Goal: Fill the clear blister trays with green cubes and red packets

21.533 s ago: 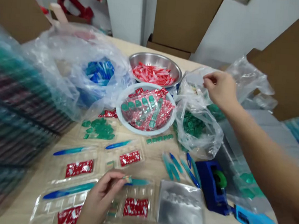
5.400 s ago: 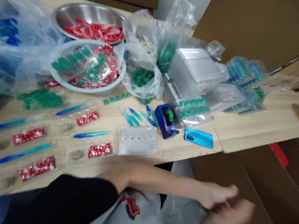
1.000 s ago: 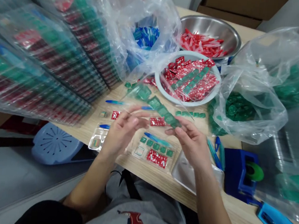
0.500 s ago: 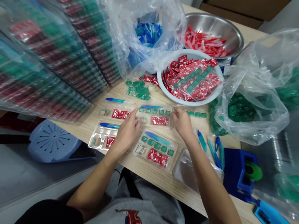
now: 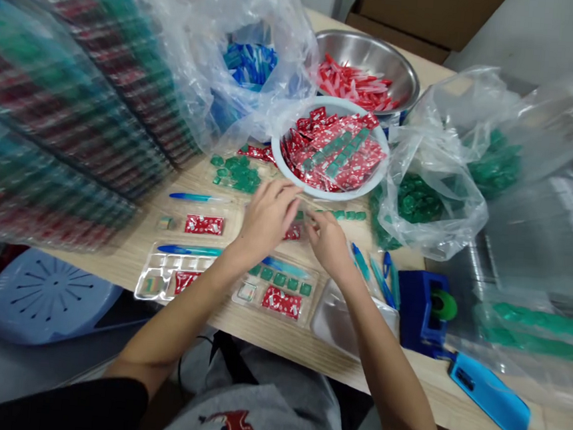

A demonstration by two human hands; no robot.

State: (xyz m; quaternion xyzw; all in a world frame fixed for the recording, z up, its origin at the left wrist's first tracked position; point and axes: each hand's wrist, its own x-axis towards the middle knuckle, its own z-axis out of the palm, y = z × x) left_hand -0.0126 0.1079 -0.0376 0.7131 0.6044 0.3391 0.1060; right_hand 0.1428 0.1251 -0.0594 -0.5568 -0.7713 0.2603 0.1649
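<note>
In the middle of the table, a clear plastic tray (image 5: 293,232) with a red printed packet and green pieces lies partly hidden under my hands. My left hand (image 5: 268,220) reaches over it, fingers curled with the thumb at its upper part. At the right end, my right hand (image 5: 330,244) pinches its edge. Closer to me is a filled tray (image 5: 283,303) with a blue pen, green squares and a red packet. Left of that, another tray (image 5: 154,267) holds a blue pen and a red packet. Behind it sits a similar tray (image 5: 204,224).
Tall stacks of filled trays (image 5: 75,109) stand at left. Behind are a bag of blue pens (image 5: 249,64), a steel bowl (image 5: 403,78) of red pens, and a pale basin (image 5: 279,154) of red packets. A bag of green pieces (image 5: 421,200), tape dispenser (image 5: 421,314) and blue phone (image 5: 491,397) are right.
My left hand has moved from the tray's left end across its top. My right hand remains at the right end, fingers drawn inward. The view has shifted to the right.
</note>
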